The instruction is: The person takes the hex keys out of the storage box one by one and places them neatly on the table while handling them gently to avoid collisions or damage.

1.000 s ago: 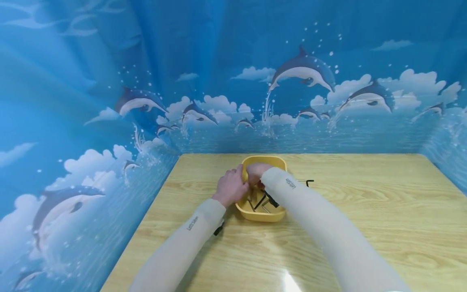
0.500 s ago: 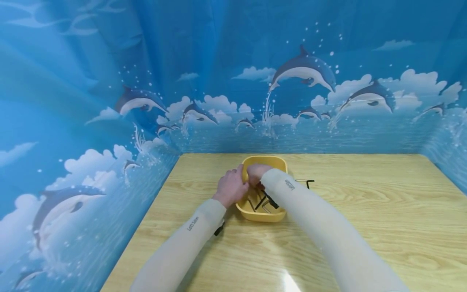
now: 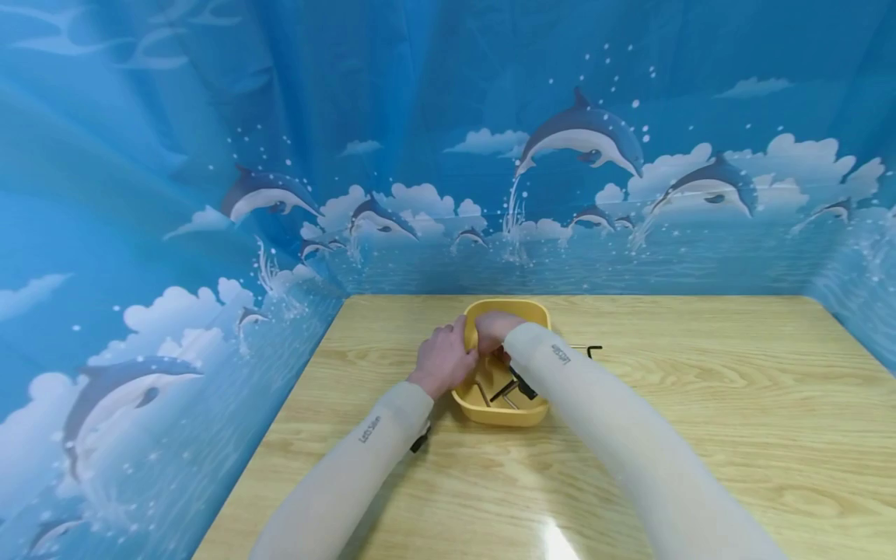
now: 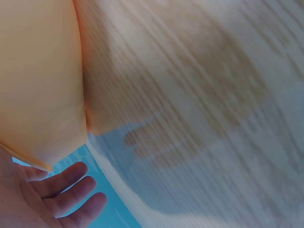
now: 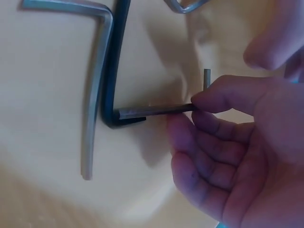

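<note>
My left hand (image 3: 442, 362) holds the left rim of a yellow plastic tub (image 3: 500, 417). In the left wrist view its fingers (image 4: 71, 197) are loosely bent beyond the tub's edge; the thumb is hidden there. My right hand (image 3: 495, 330) reaches down into the tub. Seen from the right wrist, the thumb and forefinger pinch a thin hex key (image 5: 156, 109), whose far end lies against a black hex key (image 5: 110, 71). A larger silver hex key (image 5: 92, 99) rests on the tub's floor alongside the black one. Part of another hex key (image 5: 185, 6) shows at the top.
On the wooden table (image 3: 672, 435), just right of the tub, lie further hex keys (image 3: 593, 348), one of them black, partly behind the right sleeve (image 3: 560, 365). A blue dolphin-print curtain (image 3: 420, 257) hangs along the table's back and sides.
My right hand stays inside the tub and shifts only slightly. The black hex key in the tub has changed its angle a little. My left hand keeps its place on the rim.
</note>
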Demonstrator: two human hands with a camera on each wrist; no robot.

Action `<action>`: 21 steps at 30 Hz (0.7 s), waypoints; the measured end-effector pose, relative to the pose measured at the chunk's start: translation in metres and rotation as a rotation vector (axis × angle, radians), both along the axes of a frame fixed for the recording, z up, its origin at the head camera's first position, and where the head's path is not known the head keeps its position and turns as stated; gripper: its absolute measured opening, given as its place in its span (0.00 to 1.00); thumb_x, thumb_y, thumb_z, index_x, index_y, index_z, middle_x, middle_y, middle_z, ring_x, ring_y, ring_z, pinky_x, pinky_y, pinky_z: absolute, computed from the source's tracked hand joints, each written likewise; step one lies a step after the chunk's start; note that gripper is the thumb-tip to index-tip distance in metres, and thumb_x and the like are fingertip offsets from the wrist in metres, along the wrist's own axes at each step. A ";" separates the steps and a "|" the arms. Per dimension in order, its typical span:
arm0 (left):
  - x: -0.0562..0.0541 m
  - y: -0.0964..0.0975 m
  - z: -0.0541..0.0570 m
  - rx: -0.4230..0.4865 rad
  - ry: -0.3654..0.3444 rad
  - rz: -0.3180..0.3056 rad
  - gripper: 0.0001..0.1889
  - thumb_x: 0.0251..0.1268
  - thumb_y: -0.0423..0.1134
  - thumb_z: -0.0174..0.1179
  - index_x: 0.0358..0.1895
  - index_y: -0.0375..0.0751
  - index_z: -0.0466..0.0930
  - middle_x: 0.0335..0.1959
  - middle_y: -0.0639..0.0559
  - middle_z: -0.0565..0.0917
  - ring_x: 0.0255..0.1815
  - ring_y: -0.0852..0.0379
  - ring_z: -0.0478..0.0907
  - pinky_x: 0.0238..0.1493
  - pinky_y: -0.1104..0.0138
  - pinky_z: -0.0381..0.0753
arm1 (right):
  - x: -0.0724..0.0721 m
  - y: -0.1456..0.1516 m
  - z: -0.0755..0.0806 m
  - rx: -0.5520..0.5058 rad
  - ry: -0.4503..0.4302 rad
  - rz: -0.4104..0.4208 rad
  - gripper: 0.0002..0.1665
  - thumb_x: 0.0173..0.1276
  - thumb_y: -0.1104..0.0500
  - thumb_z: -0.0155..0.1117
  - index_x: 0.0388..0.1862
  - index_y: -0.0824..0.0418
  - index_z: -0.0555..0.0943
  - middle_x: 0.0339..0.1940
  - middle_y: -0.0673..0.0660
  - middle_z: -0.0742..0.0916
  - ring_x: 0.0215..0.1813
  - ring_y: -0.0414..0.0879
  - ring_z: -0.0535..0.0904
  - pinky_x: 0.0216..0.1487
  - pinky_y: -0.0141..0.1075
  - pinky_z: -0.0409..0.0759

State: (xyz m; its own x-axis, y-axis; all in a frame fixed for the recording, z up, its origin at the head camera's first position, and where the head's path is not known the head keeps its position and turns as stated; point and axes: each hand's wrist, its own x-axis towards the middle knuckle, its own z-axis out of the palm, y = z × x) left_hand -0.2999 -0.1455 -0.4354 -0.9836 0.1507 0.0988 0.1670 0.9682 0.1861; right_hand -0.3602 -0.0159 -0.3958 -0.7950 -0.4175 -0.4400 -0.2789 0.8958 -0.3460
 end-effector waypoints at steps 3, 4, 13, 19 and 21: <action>0.000 -0.001 0.000 0.004 0.001 0.004 0.37 0.71 0.52 0.55 0.78 0.41 0.57 0.62 0.38 0.79 0.60 0.42 0.78 0.57 0.49 0.81 | -0.002 0.002 0.000 0.003 0.000 0.012 0.04 0.66 0.63 0.63 0.34 0.64 0.82 0.34 0.64 0.89 0.34 0.55 0.88 0.23 0.36 0.82; 0.000 -0.001 -0.001 0.004 0.002 0.005 0.37 0.71 0.52 0.55 0.78 0.41 0.57 0.62 0.38 0.79 0.60 0.42 0.78 0.57 0.49 0.81 | -0.002 0.002 0.000 0.003 0.001 0.020 0.05 0.67 0.63 0.63 0.33 0.63 0.82 0.34 0.65 0.89 0.33 0.55 0.88 0.23 0.36 0.82; 0.001 -0.001 -0.003 0.002 0.013 0.017 0.36 0.71 0.51 0.56 0.77 0.42 0.59 0.61 0.38 0.80 0.59 0.42 0.78 0.55 0.49 0.82 | -0.001 0.008 -0.003 -0.011 -0.018 0.008 0.10 0.61 0.73 0.58 0.39 0.65 0.81 0.30 0.64 0.87 0.20 0.47 0.79 0.17 0.33 0.77; 0.001 0.000 -0.002 0.003 0.015 0.014 0.36 0.70 0.51 0.56 0.77 0.42 0.59 0.59 0.39 0.80 0.58 0.42 0.78 0.54 0.49 0.82 | -0.002 0.008 -0.001 -0.001 -0.014 -0.006 0.16 0.57 0.79 0.56 0.40 0.66 0.80 0.32 0.63 0.85 0.24 0.48 0.81 0.19 0.33 0.78; 0.001 0.001 -0.001 0.001 0.015 0.014 0.36 0.71 0.51 0.56 0.77 0.42 0.59 0.60 0.39 0.80 0.58 0.42 0.78 0.55 0.49 0.82 | -0.002 0.008 -0.001 -0.008 -0.007 0.007 0.13 0.58 0.79 0.56 0.35 0.65 0.80 0.31 0.61 0.84 0.29 0.50 0.82 0.20 0.33 0.78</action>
